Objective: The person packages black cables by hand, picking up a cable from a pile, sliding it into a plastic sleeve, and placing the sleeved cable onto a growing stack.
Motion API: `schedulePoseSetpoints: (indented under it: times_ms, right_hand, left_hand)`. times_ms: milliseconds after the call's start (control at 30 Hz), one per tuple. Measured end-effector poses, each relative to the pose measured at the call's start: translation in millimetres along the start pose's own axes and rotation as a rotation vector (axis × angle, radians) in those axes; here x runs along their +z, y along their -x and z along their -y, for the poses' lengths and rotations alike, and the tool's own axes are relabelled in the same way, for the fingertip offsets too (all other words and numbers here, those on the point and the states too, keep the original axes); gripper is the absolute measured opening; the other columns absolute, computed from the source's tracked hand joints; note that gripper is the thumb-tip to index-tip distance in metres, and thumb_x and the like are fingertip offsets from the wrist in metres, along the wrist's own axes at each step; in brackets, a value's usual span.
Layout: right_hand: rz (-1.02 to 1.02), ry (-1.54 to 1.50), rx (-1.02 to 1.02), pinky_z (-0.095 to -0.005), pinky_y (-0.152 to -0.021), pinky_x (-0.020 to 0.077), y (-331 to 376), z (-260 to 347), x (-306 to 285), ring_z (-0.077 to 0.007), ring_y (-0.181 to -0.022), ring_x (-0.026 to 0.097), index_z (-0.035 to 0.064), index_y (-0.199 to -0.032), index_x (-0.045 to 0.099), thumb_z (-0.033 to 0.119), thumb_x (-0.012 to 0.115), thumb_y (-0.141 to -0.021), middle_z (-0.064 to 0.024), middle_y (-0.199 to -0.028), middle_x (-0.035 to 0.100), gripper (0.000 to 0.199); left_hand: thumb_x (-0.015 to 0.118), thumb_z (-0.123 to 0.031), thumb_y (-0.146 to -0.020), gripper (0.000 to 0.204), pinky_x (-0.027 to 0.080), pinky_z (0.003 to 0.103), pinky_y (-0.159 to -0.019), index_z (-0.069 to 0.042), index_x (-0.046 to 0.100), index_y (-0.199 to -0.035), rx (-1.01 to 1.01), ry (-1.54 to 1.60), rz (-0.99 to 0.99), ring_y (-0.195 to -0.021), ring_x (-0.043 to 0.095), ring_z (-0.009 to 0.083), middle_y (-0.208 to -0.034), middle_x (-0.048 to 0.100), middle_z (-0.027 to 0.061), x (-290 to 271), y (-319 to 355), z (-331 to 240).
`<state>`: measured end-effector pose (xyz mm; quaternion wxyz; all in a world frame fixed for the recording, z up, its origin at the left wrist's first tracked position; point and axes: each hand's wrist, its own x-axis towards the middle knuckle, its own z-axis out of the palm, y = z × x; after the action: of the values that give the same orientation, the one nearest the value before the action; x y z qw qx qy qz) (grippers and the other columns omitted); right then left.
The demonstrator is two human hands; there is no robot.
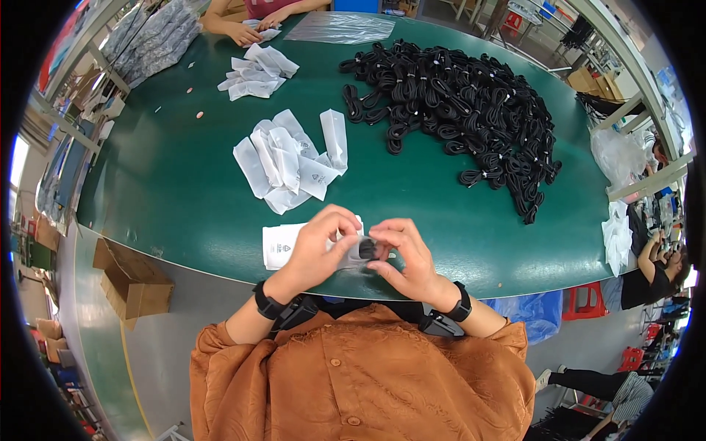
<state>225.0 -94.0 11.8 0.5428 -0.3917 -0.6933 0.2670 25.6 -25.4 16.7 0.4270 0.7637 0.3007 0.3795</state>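
Close to the table's near edge, my left hand [318, 246] pinches a small frosted plastic bag [348, 259]. A bundled black cable [367, 248] shows dark at the bag's right end, partly covered by fingers. My right hand [409, 257] closes on that same end with thumb and fingers; how much of the cable is inside the bag I cannot tell. Partly under my left hand lies a flat stack of white printed bags [279, 245]. Beyond it is a loose heap of frosted bags [283, 163]. A big pile of bundled black cables [456, 92] spreads over the far right.
Across the green table [198, 169] a person's hands [246, 31] handle bags beside another bag heap [257, 71] and a clear plastic sheet [340, 28]. An open cardboard box [136, 283] stands on the floor at left. A red stool [585, 301] is at right.
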Motion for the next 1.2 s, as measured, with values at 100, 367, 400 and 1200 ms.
schedulePoseSetpoints:
  times_ms: [100,367,400,1200]
  right_hand:
    - [-0.063,0.303,-0.054,-0.0326,-0.063,0.0508,-17,-14,-21,-0.026,-0.072,0.06,0.0039,-0.118,0.062,0.004,0.071,-0.088,-0.0141,-0.095,0.06,0.032]
    - [-0.11,1.308,0.507,-0.0483,-0.064,0.0539,-15,-118,-143,-0.04,-0.078,0.064,0.0087,-0.121,0.058,0.028,0.072,-0.09,-0.0205,-0.096,0.06,0.039]
    - [-0.107,1.306,0.508,-0.0483,-0.064,0.0539,-9,-125,-146,-0.04,-0.078,0.064,0.0087,-0.121,0.058,0.028,0.072,-0.09,-0.0205,-0.096,0.06,0.039]
    - [0.421,-0.174,0.814,-0.0319,-0.073,0.0528,12,-23,-37,-0.0202,-0.079,0.065,0.0003,-0.115,0.056,0.008,0.059,-0.095,-0.0111,-0.089,0.069,0.023]
  left_hand:
    - [0.061,-0.005,-0.096,0.003,0.045,0.023,-0.072,-0.004,0.061,-0.099,-0.167,0.409,-0.124,-0.085,0.056,0.0092,-0.099,0.061,0.0002,-27,-19,-5]
    - [0.067,-0.005,-0.09,0.02,0.047,0.022,-0.068,-0.004,0.064,-0.11,0.057,-0.275,-0.388,-0.077,0.056,0.0075,-0.104,0.061,0.0028,-62,-39,-9]
    - [0.071,-0.006,-0.087,0.023,0.047,0.024,-0.069,-0.005,0.064,-0.109,-0.013,-0.254,-0.251,-0.08,0.056,0.0102,-0.099,0.06,0.0029,-49,-26,-7]
    - [0.068,0.003,-0.086,0.01,0.046,0.027,-0.067,0.0,0.06,-0.09,-0.14,-0.08,-0.075,-0.075,0.056,0.0167,-0.09,0.061,0.0074,17,35,26]
